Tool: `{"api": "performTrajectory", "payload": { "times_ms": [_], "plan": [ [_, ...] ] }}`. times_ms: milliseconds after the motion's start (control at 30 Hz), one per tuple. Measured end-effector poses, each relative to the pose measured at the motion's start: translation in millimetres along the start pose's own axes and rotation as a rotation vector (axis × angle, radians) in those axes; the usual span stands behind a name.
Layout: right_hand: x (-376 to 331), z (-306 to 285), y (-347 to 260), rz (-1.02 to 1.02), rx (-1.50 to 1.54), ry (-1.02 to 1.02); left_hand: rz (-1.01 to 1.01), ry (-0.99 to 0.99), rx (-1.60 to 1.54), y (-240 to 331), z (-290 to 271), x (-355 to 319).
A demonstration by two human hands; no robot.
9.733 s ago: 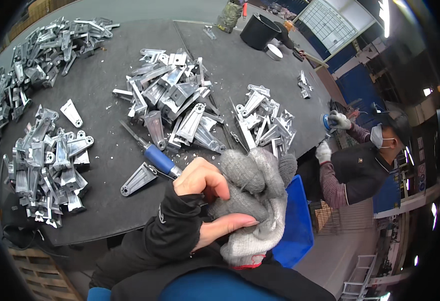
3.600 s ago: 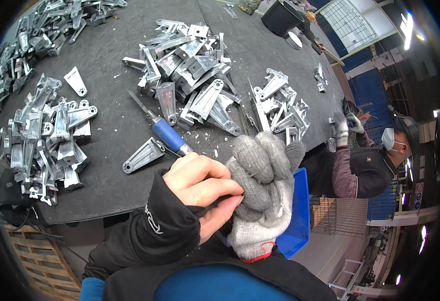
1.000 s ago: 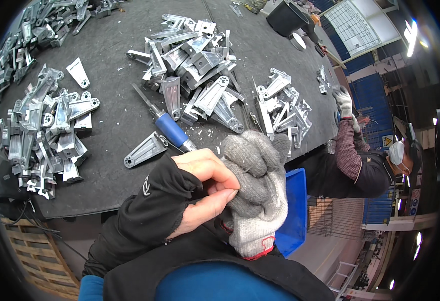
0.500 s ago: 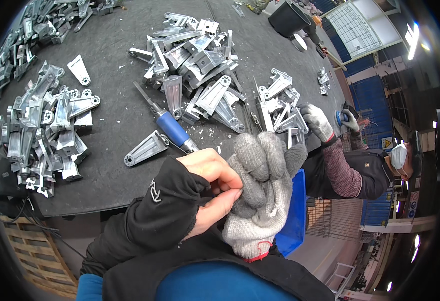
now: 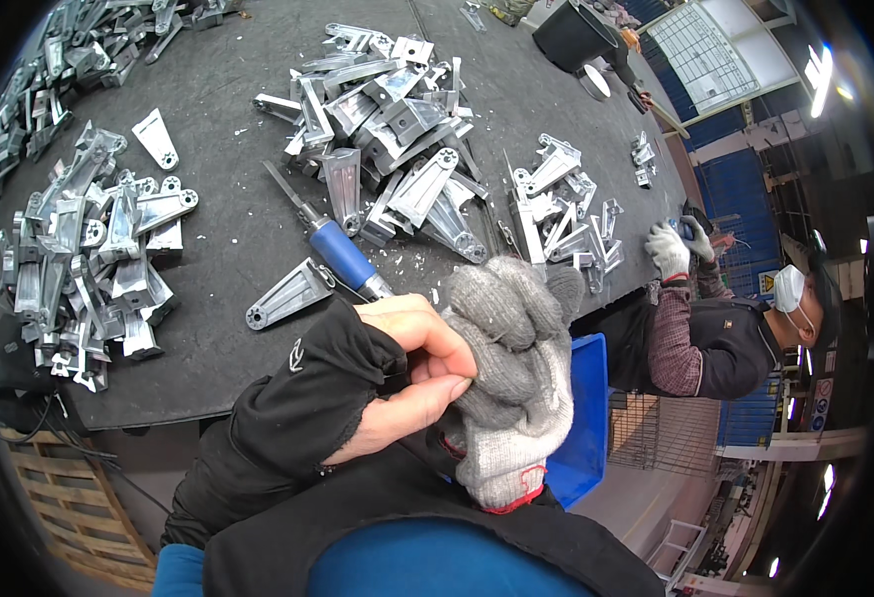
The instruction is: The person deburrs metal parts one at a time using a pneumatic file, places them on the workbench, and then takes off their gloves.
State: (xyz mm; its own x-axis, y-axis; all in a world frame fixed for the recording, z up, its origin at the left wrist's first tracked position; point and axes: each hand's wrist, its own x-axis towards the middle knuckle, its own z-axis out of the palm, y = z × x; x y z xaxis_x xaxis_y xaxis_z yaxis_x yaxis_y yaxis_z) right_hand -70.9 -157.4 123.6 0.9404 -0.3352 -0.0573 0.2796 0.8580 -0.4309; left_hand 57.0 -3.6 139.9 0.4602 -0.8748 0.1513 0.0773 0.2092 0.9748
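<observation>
My left hand (image 5: 412, 363) is bare, with a black sleeve reaching over its palm. Its thumb and forefinger pinch at the grey fabric of a knitted work glove (image 5: 516, 428). That white and grey glove with a red-edged cuff is on my right hand (image 5: 511, 358), whose fingers are curled in; what lies inside them is hidden. A bit of red edging also shows behind, between the hands. Just beyond my left hand lie a blue-handled tool (image 5: 342, 254) with a long metal tip and a single silver metal bracket (image 5: 288, 296) on the dark table (image 5: 228, 368).
Heaps of metal brackets lie at the left (image 5: 89, 259), the centre (image 5: 387, 129) and the right (image 5: 561, 204). A blue bin (image 5: 581, 428) stands beside my right arm. At right, a masked co-worker (image 5: 720, 343) holds a blue object in gloved hands. A black bucket (image 5: 574, 38) stands far off.
My gloved right hand has turned slightly and its fingers are bunched tighter, with my left hand still pinching. The co-worker's near hand has moved from the bracket pile to the blue object.
</observation>
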Motion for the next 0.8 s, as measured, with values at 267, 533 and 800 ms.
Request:
{"api": "performTrajectory", "payload": {
  "times_ms": [267,533,800],
  "plan": [
    [5.0,-6.0,-2.9,0.107,0.272,-0.1,0.083,0.027,0.06,-4.4,2.5,-1.7],
    [-8.5,-7.3,0.0,-0.009,-0.172,0.2,0.026,0.069,0.073,-0.3,8.2,-2.1],
    [13.4,15.6,-1.4,0.111,0.165,0.202,-0.042,-0.024,-0.052,-8.7,-4.2,-6.4]
  ]
}}
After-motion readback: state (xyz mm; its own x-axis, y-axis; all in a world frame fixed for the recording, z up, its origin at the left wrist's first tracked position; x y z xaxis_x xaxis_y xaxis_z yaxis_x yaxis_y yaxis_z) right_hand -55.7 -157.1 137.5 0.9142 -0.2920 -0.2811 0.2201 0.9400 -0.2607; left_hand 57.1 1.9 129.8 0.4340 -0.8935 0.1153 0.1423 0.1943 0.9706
